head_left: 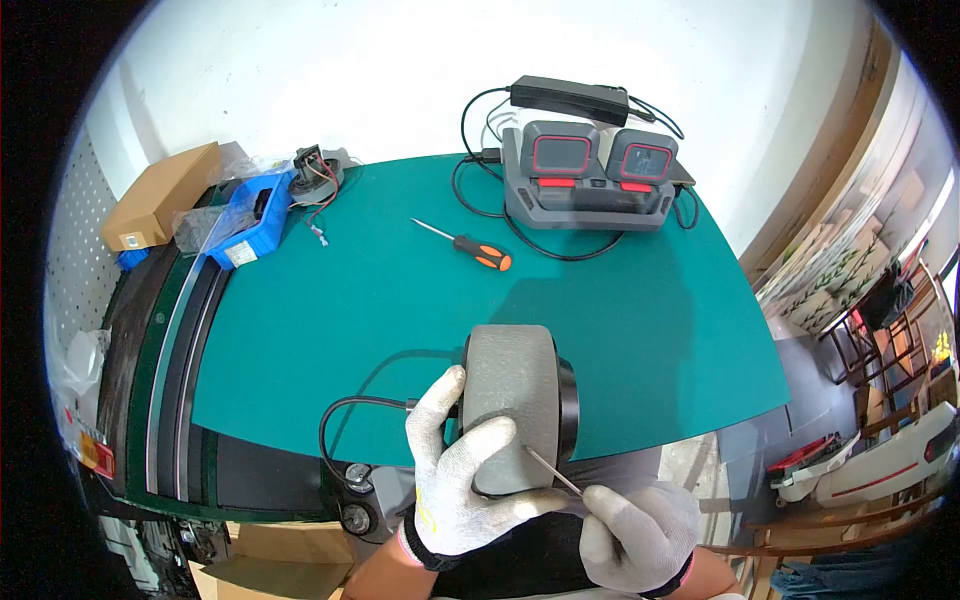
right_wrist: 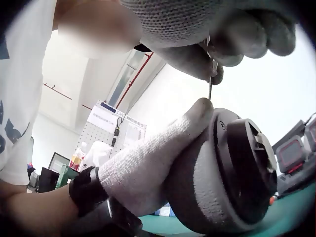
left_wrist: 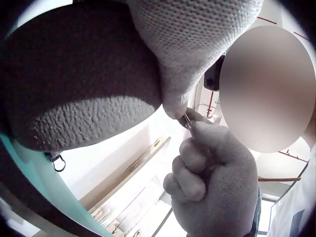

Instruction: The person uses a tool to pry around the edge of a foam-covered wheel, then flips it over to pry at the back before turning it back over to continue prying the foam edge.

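Note:
A thick grey wheel (head_left: pixel 512 375) with a rough tread and black side discs stands at the near edge of the green table, a black cable (head_left: pixel 345 403) leaving its left side. My gloved left hand (head_left: pixel 460 480) grips it from the left and front, its thumb along the near side. My gloved right hand (head_left: pixel 640 530) pinches a thin metal-shafted tool (head_left: pixel 552 470), whose tip overlaps the tread in the head view. In the right wrist view the shaft (right_wrist: pixel 211 89) points down close to my left thumb; my right fingers hide most of the handle.
An orange-and-black screwdriver (head_left: pixel 482 252) lies mid-table. Behind it stand a charging dock (head_left: pixel 590 213) with two battery packs and a black power adapter (head_left: pixel 570 98), with cables around them. At left are a blue bin (head_left: pixel 262 240), a wired part (head_left: pixel 318 180) and a cardboard box (head_left: pixel 165 195).

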Tool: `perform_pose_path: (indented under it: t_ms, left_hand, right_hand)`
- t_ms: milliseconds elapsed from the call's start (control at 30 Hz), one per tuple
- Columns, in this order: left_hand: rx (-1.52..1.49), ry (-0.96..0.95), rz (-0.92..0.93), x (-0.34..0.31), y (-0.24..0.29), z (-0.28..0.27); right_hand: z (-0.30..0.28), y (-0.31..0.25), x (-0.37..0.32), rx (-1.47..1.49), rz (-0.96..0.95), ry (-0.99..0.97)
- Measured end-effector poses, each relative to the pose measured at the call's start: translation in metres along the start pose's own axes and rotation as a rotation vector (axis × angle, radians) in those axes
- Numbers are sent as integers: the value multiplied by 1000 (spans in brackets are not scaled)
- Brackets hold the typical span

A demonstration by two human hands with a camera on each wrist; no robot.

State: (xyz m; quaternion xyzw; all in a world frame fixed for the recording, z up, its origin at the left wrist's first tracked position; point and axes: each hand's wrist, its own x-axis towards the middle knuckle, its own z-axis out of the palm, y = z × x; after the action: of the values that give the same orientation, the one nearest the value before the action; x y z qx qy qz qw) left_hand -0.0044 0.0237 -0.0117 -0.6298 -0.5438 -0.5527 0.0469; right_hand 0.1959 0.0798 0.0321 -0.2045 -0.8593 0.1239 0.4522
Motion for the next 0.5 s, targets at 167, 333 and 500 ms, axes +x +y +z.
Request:
perform_pose_path:
  t_ms: [167,333,500]
  left_hand:
    - [-9,-8,-12,0,1,-1]
    - [-19,-6,-3,2,0,0]
    - [-18,-21,-13,2,0,-1]
  right_hand:
    - [-2,-1,2,-12,-21,12]
    - [-6,-3,3,-20,-14,-43]
    - [-5,-5,2,-57,-11,-35]
